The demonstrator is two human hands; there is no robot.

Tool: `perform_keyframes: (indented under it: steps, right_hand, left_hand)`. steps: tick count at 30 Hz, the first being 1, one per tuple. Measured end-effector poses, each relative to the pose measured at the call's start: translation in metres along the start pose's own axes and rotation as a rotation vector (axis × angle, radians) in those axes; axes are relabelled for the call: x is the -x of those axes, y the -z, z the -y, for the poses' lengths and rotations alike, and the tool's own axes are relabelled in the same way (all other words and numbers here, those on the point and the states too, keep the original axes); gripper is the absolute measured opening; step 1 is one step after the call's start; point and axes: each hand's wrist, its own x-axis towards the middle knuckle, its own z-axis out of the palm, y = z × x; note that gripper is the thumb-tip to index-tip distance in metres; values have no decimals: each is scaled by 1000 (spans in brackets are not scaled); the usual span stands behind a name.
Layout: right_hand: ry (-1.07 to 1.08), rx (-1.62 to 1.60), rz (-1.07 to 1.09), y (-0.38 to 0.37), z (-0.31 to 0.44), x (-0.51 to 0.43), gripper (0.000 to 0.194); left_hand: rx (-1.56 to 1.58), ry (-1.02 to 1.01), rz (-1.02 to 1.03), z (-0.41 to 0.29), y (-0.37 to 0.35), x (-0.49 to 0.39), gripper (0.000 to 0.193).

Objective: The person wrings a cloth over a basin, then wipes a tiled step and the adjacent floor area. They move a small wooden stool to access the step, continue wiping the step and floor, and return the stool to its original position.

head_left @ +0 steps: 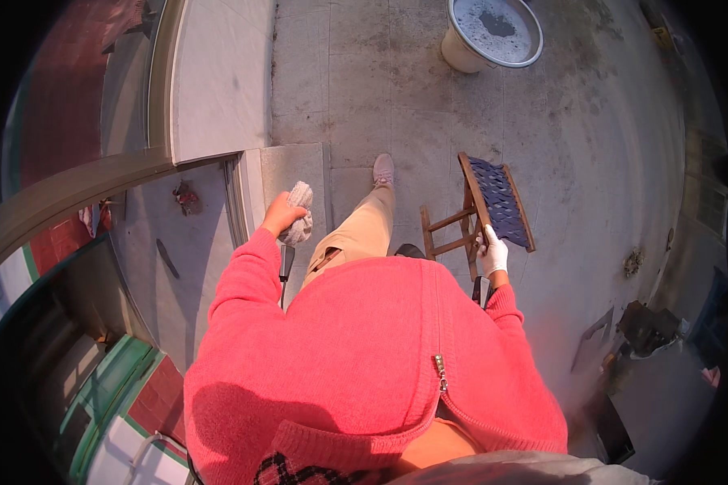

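Note:
My left hand (pixel 284 214) is bare and closed around a crumpled, light grey cloth (pixel 299 212), which looks knitted. In my right hand (pixel 492 251), covered by a white glove, is the near corner of the wooden frame of a low stool (pixel 497 197) with a woven dark blue seat. The stool hangs or stands tilted beside my right leg; whether its legs touch the floor I cannot tell. Farther ahead, a round tub (pixel 461 53) of soapy water stands on the paved floor, well beyond both hands.
A raised pale stone slab (pixel 221 79) and a step (pixel 294 163) border the left side, with a door frame (pixel 79 197) there. Green-edged furniture or panelling (pixel 112 376) lies at lower left. Dark objects (pixel 646 327) lie along the right side.

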Motion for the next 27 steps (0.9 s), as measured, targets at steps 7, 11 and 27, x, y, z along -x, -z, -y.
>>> perform_keyframes:
  steps: [7, 11, 27]
  right_hand:
    - [85, 572, 347, -153, 100, -64, 25]
    - [166, 930, 499, -238, 136, -91, 21]
    - [339, 1741, 1061, -515, 240, -154, 19]
  left_hand:
    - [186, 521, -134, 74, -7, 58, 62]
    - [259, 451, -258, 51, -48, 75, 70]
    - [879, 878, -408, -138, -251, 142, 57]
